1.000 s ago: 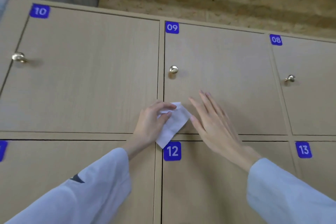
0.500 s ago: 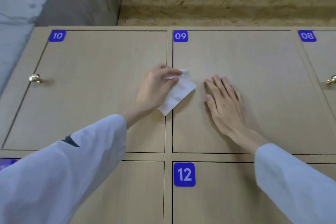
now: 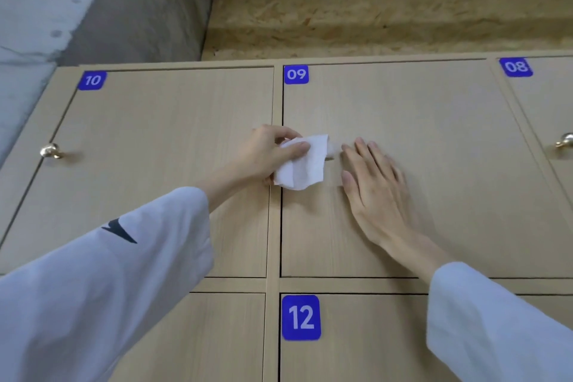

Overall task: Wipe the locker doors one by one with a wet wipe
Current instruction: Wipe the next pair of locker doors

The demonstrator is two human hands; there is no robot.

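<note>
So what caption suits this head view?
Left hand holds wipe on door 09; right hand lies flat beside it.

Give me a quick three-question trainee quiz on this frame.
1. True or false: the wet wipe lies on door 09.
2. Which hand holds the wipe: A) left hand B) right hand
3. Fill in: the right hand lies ____ against the door.

Key: 1 true; 2 A; 3 flat.
</note>
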